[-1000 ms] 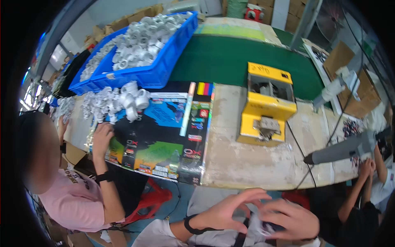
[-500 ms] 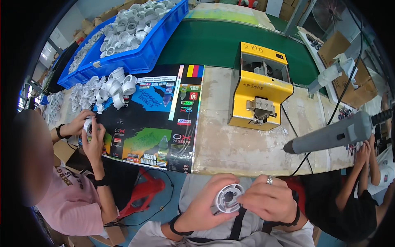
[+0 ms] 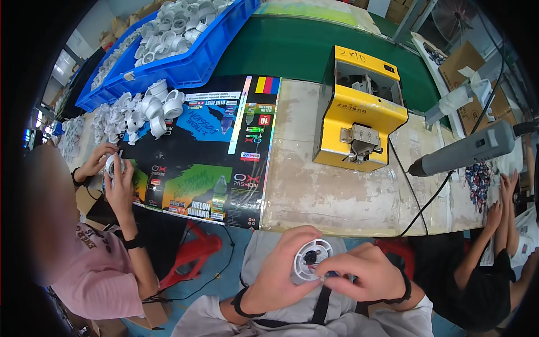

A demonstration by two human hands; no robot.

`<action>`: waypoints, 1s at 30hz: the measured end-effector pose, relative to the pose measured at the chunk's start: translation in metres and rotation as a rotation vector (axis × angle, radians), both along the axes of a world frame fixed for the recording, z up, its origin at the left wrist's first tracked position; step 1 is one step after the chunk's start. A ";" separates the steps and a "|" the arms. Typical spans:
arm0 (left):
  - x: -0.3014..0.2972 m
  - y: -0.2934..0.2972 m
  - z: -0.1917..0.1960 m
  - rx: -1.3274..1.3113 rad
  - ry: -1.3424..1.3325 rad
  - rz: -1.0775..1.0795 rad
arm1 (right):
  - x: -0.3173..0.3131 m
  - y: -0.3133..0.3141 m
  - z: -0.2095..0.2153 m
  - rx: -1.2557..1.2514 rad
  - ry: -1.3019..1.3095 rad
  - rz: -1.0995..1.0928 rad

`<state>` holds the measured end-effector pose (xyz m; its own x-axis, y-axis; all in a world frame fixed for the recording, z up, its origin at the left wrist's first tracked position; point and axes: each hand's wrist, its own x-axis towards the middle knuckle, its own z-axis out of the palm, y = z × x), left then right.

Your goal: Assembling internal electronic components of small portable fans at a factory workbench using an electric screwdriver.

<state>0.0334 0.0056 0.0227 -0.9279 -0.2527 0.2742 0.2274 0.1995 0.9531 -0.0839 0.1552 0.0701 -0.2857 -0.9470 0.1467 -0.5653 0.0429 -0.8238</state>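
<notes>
Over my lap, my left hand (image 3: 284, 274) is wrapped round a white round plastic housing (image 3: 300, 274). Its open ring end is tilted up, and a small black part (image 3: 310, 258) shows inside. My right hand (image 3: 365, 273) is closed in a pinch at the housing's right rim. Between its thumb and fingers is a small dark blue and silver piece (image 3: 331, 274), mostly covered. Thin reddish strands seem to run from it into the housing, too small to make out fully.
A yellow machine (image 3: 365, 115) stands on the worktable (image 3: 303, 185). To its right hangs a grey electric screwdriver (image 3: 466, 149). White plastic parts (image 3: 151, 109) lie piled before a blue crate (image 3: 208, 56). A co-worker at left handles a white part (image 3: 114, 165); other people's arms are at right.
My right fingers have shifted a little at the housing's rim, and the dark blue piece now shows between them. The view has shifted slightly; the hanging screwdriver appears higher and farther right.
</notes>
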 end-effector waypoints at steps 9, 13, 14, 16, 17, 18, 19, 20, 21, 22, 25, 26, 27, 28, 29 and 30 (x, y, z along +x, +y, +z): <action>0.003 0.007 -0.001 -0.051 -0.035 -0.025 | 0.000 -0.010 -0.007 -0.181 0.171 -0.077; 0.003 0.010 -0.007 -0.094 0.038 0.025 | 0.005 -0.017 -0.014 -0.314 0.217 -0.163; 0.003 0.011 -0.006 -0.092 0.035 0.025 | 0.005 -0.018 -0.014 -0.320 0.209 -0.140; 0.003 0.013 -0.005 -0.101 0.025 0.007 | 0.009 -0.019 -0.012 -0.300 0.229 -0.172; 0.003 0.013 -0.006 -0.099 0.022 0.008 | 0.010 -0.019 -0.012 -0.283 0.252 -0.203; 0.004 0.013 -0.006 -0.080 0.044 0.011 | 0.011 -0.018 -0.013 -0.280 0.248 -0.202; 0.004 0.013 -0.007 -0.061 0.067 0.014 | 0.012 -0.018 -0.015 -0.286 0.219 -0.215; 0.004 0.014 -0.008 -0.058 0.064 0.011 | 0.012 -0.017 -0.016 -0.291 0.192 -0.231; 0.004 0.015 -0.010 -0.058 0.075 0.024 | 0.012 -0.016 -0.016 -0.288 0.189 -0.234; 0.004 0.016 -0.011 -0.058 0.086 0.038 | 0.012 -0.016 -0.017 -0.276 0.207 -0.242; 0.000 0.012 -0.010 -0.090 0.081 0.020 | 0.011 -0.016 -0.019 -0.260 0.257 -0.247; 0.000 0.011 -0.009 -0.087 0.077 0.020 | 0.012 -0.016 -0.019 -0.259 0.291 -0.240; 0.001 0.010 -0.009 -0.060 0.071 0.016 | 0.013 -0.017 -0.018 -0.256 0.288 -0.240; 0.002 0.009 -0.008 -0.033 0.065 0.012 | 0.015 -0.018 -0.018 -0.265 0.314 -0.261; 0.003 0.008 -0.007 -0.030 0.063 0.010 | 0.017 -0.018 -0.018 -0.271 0.342 -0.283; 0.003 0.007 -0.005 -0.057 0.057 -0.009 | 0.017 -0.017 -0.018 -0.268 0.341 -0.284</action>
<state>0.0369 0.0131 0.0182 -0.9124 -0.2271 0.3405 0.2831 0.2506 0.9258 -0.0668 0.1380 0.0519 -0.4198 -0.7554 0.5031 -0.8000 0.0462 -0.5982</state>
